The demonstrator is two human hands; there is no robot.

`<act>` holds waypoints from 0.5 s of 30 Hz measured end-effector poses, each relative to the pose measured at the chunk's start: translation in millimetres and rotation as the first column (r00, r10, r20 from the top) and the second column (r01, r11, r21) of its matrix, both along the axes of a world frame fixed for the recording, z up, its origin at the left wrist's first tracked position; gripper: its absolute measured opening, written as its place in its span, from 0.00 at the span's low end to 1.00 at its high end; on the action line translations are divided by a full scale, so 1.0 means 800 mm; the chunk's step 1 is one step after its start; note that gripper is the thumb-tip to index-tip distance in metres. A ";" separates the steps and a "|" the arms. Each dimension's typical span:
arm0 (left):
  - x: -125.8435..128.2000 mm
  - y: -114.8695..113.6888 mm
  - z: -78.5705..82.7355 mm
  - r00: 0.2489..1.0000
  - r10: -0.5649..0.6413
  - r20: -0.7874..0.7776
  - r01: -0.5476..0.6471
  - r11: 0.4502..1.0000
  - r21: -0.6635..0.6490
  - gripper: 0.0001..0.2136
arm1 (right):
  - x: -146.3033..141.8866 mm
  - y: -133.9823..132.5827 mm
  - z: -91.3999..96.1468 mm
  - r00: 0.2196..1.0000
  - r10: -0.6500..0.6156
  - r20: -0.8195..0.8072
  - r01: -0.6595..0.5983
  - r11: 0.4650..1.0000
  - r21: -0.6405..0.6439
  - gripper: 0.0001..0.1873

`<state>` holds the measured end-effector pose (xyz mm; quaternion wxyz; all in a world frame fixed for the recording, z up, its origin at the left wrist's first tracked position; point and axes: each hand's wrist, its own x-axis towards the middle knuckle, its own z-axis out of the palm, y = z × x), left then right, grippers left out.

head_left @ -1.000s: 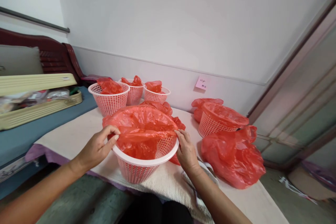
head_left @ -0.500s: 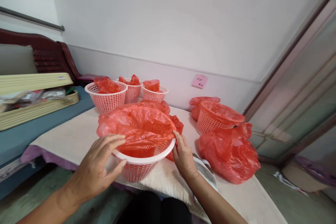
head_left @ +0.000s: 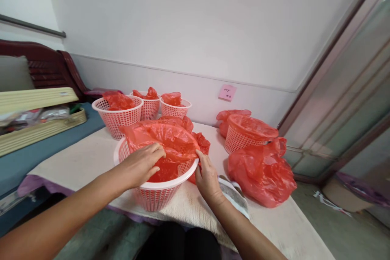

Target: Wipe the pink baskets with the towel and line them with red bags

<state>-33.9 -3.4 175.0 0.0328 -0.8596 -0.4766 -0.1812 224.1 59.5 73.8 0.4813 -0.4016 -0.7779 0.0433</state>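
Note:
In front of me a pink-white perforated plastic basket (head_left: pixel 146 199) stands upright on the cloth-covered table. A red plastic bag (head_left: pixel 164 136) lines it loosely, bunched toward the far side, and the basket's left and near rim show bare. My left hand (head_left: pixel 143 164) reaches over the near left rim, its curled fingers closed on the edge of the bag. At the right rim my right hand (head_left: pixel 207 174) pinches the bag against the basket, thumb and fingers around the rim.
Several similar baskets with red bags (head_left: pixel 120 118) stand at the back left. A bag-covered basket (head_left: pixel 243 140) and a puffed red bag (head_left: pixel 262 174) sit at right. A striped cloth (head_left: pixel 233 195) lies beside my right forearm. A pink note (head_left: pixel 227 92) sticks to the wall.
My left hand has moved right and inward over the basket, drawing the bag off the left rim, which now shows. My right hand stays at the right rim.

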 end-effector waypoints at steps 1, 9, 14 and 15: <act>-0.002 0.005 -0.001 1.000 0.005 -0.013 -0.005 1.000 0.012 0.10 | 0.000 0.000 0.000 1.000 0.001 -0.005 -0.001 1.000 0.002 0.27; -0.014 0.002 -0.006 0.994 -0.106 0.004 0.099 0.941 0.324 0.18 | -0.001 -0.003 0.000 1.000 0.007 -0.014 -0.007 1.000 -0.007 0.27; -0.017 -0.035 -0.010 0.981 -0.179 0.070 0.121 0.860 0.496 0.11 | -0.002 -0.004 -0.001 1.000 -0.003 -0.028 0.004 1.000 0.007 0.27; -0.017 -0.040 -0.012 0.978 -0.190 0.085 0.120 0.850 0.513 0.10 | -0.003 -0.004 -0.001 0.999 -0.001 -0.033 0.001 1.000 0.009 0.28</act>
